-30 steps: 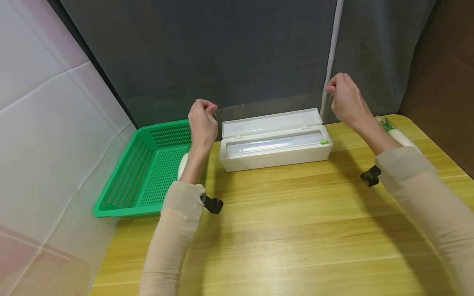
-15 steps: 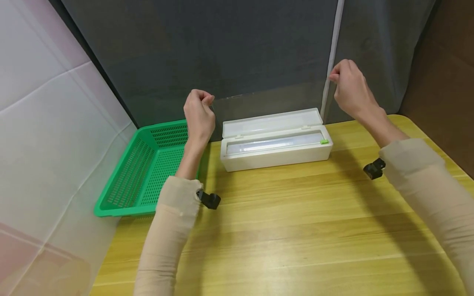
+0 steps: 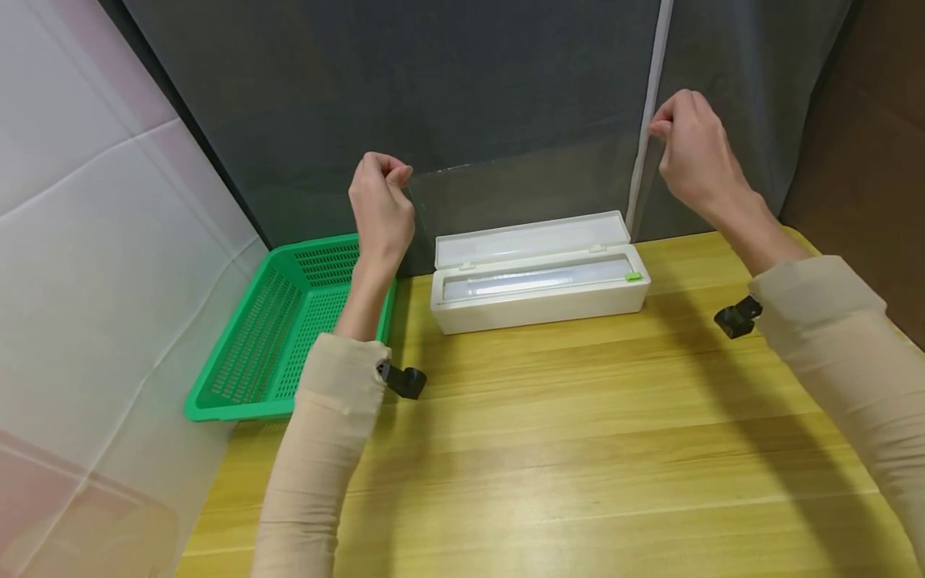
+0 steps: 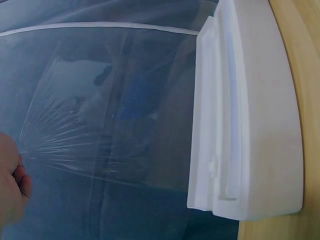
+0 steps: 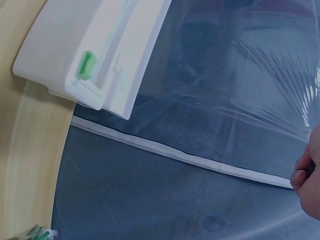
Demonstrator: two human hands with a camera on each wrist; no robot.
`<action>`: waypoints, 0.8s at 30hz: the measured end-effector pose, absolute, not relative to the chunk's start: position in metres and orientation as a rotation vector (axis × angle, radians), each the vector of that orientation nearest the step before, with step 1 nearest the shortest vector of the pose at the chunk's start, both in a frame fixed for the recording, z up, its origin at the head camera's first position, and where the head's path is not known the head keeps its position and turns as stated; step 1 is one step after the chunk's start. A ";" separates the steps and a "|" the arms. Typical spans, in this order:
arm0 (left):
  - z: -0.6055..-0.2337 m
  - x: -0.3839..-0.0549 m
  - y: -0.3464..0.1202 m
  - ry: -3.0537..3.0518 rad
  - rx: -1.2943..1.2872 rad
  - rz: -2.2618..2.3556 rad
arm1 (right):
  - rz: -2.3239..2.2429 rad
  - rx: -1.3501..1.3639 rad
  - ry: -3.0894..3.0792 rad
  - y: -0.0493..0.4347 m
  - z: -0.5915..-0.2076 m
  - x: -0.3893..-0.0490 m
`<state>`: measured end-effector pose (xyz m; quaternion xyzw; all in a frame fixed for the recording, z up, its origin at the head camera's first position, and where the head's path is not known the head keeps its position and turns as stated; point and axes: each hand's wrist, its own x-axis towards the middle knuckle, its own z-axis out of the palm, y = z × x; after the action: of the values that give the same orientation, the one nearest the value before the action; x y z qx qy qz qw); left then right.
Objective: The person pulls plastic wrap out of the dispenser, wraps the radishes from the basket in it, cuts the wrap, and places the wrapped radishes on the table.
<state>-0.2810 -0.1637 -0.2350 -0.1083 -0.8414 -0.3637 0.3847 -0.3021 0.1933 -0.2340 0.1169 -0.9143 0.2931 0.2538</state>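
Note:
My left hand (image 3: pixel 383 209) is raised above the table, fingers curled, pinching one corner of a sheet of clear cling film (image 4: pixel 75 125). Higher up on the right, my right hand (image 3: pixel 697 152) pinches the opposite corner. Creases fan out from both grips, seen in the wrist views. Between the hands the film hangs as a faint transparent sheet, reaching down to a white cling film dispenser (image 3: pixel 542 309) at the back of the table. Its lid (image 3: pixel 535 239) stands tilted back, and a green slide cutter (image 3: pixel 633 276) sits at the right end of its slot.
A green plastic basket (image 3: pixel 238 413) stands at the left, partly behind my left forearm. Green leafy tops (image 5: pixel 40 234) show at the corner of the right wrist view. A dark cloth (image 3: pixel 506 72) hangs behind the wooden table (image 3: pixel 549 449).
Both hands have risen and moved slightly apart, drawing the film higher out of the dispenser. The dispenser, its lid and the green cutter stay put.

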 end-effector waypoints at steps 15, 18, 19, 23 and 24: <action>-0.221 -0.278 -0.165 -2.178 -0.249 -0.925 | 0.732 0.338 -2.422 0.193 -0.224 -0.300; -0.219 -0.278 -0.165 -2.176 -0.253 -0.921 | 0.733 0.334 -2.420 0.193 -0.223 -0.299; -0.219 -0.278 -0.166 -2.172 -0.255 -0.920 | 0.733 0.332 -2.419 0.193 -0.222 -0.299; -0.216 -0.279 -0.166 -2.163 -0.268 -0.915 | 0.738 0.323 -2.417 0.193 -0.220 -0.298; -0.216 -0.278 -0.165 -2.155 -0.270 -0.921 | 0.738 0.321 -2.418 0.193 -0.219 -0.298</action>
<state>-0.2784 -0.1654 -0.2158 -0.1059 -0.8445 -0.3609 0.3812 -0.2976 0.1928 -0.2195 0.1204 -0.9074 0.2771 0.2920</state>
